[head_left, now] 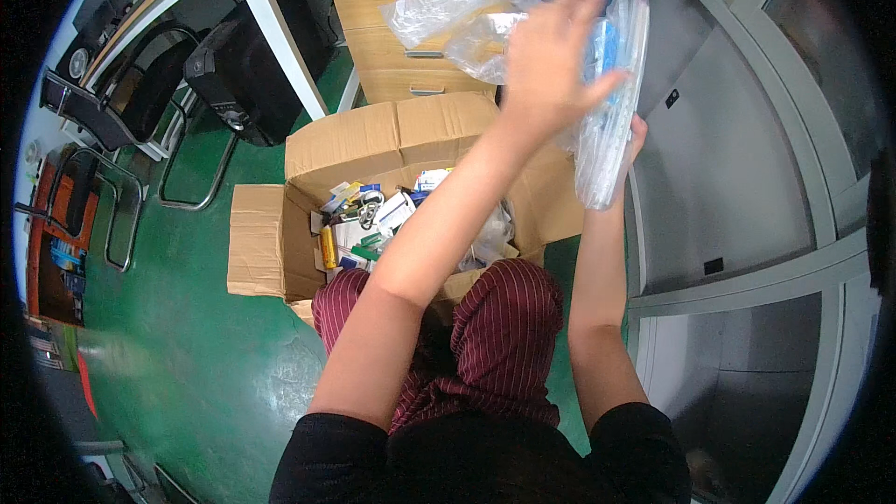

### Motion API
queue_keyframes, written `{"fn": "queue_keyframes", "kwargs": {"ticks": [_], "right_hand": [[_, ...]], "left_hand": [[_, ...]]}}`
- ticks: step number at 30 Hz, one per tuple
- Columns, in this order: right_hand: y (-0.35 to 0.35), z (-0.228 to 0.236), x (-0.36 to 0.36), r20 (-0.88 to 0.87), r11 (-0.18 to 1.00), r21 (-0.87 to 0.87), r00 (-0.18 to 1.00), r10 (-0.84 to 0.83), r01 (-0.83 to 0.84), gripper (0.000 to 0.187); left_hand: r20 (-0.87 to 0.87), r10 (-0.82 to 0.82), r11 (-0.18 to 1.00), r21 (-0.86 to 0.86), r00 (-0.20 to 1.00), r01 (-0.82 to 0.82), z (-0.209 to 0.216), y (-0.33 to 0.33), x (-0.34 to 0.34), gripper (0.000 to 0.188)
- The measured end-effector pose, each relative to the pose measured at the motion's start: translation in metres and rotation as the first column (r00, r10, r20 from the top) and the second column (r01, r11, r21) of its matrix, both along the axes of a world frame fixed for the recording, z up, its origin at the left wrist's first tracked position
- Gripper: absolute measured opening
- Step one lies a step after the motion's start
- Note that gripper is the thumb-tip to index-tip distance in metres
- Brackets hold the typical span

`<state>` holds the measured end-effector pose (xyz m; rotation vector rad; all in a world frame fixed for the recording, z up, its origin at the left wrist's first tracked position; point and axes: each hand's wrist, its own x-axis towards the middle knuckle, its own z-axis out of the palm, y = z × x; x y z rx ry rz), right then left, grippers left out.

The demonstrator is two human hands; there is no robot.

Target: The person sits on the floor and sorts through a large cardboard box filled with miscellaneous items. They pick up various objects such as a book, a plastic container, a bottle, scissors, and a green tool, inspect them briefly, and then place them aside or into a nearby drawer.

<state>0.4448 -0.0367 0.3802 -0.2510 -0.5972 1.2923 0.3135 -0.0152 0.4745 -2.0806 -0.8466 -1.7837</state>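
Rightward, grey panels (726,159), right hand (638,135) clamped on edge of clear packet (614,121), left hand (548,70), thumb apart

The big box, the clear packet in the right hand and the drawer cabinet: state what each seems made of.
Box: likely matte brown cardboard, from its creases.
Packet: apparently glossy plastic film; it is transparent and wrinkled.
Cabinet: smooth wood or wood-look board, grain showing; unclear which.

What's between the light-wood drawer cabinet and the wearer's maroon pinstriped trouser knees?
Head view: an open brown cardboard box holding mixed small items; the bare left forearm crosses above it.
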Motion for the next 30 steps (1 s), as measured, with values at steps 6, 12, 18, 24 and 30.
{"fn": "queue_keyframes", "kwargs": {"ticks": [6,12,18,24,30], "right_hand": [[0.011,0.017,0.021,-0.003,0.999,0.0,0.999,0.036,-0.036,0.054],[0.035,0.02,0.044,-0.065,0.965,0.185,0.977,0.201,-0.186,0.054],[0.064,0.069,0.023,0.016,0.918,0.39,0.997,-0.08,0.067,0.051],[0.051,0.115,-0.007,-0.286,0.802,0.509,0.817,0.5,-0.312,0.053],[0.059,0.039,-0.007,0.05,0.788,0.315,0.839,0.542,-0.528,0.064]], "left_hand": [[0.529,0.185,0.951,-0.308,0.828,-0.016,-0.057,0.063,-0.051,0.06],[0.721,-0.279,0.394,-0.516,0.634,0.76,-0.063,0.068,-0.024,0.061],[0.657,-0.548,0.342,-0.389,0.518,0.855,-0.021,0.044,-0.011,0.051],[0.422,-0.597,0.571,-0.374,0.682,0.731,-0.019,0.0,-0.088,0.044],[0.383,-0.137,0.456,-0.794,0.913,0.402,-0.147,-0.071,-0.244,0.04]]}}
